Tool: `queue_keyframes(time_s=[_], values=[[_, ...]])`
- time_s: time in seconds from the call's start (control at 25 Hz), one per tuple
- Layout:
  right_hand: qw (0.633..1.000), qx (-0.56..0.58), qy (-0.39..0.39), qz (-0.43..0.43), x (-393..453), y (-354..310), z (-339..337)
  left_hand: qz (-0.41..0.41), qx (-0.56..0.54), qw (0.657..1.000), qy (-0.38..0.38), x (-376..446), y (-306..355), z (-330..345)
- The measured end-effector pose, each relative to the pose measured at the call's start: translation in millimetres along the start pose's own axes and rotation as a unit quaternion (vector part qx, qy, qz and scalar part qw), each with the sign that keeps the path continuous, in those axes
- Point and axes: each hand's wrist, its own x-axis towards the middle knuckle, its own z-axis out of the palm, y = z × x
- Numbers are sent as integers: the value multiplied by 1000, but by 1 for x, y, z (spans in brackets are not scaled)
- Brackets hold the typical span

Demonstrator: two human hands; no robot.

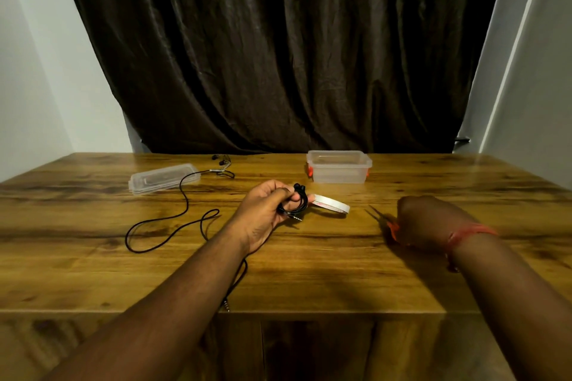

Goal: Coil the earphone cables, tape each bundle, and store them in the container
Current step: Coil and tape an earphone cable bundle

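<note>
Fingers of the left hand [266,210] pinch the coiled earphones [297,202]; right hand [424,219] grips scissors [382,219]. Keep coils tight while cutting tape [331,206] mid-surface.

A single wide-angle camera is sitting at the person's head, looking forward and down. It is framing the counter [309,272] at close range, both forearms entering from below, and the curtain [278,56] filling the background.
</note>
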Motion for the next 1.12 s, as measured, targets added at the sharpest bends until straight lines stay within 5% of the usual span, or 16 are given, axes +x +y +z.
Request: queue_keyframes(time_s=[0.12,0.24,0.6,0.76,1.12], values=[[931,364,-8,-6,-1,0,8,0,-2,1000,-1,1,-1,5],[840,540,-26,-50,-3,-24,27,7,-2,1000,4,-1,1,2],[618,743,-236,-103,-13,-62,58,29,-30,999,20,3,3,2],[592,732,-309,-134,-6,-64,60,20,-41,999,29,7,3,-4],[565,750,-305,-157,-3,-60,68,12,-49,998,34,9,-3,-6]])
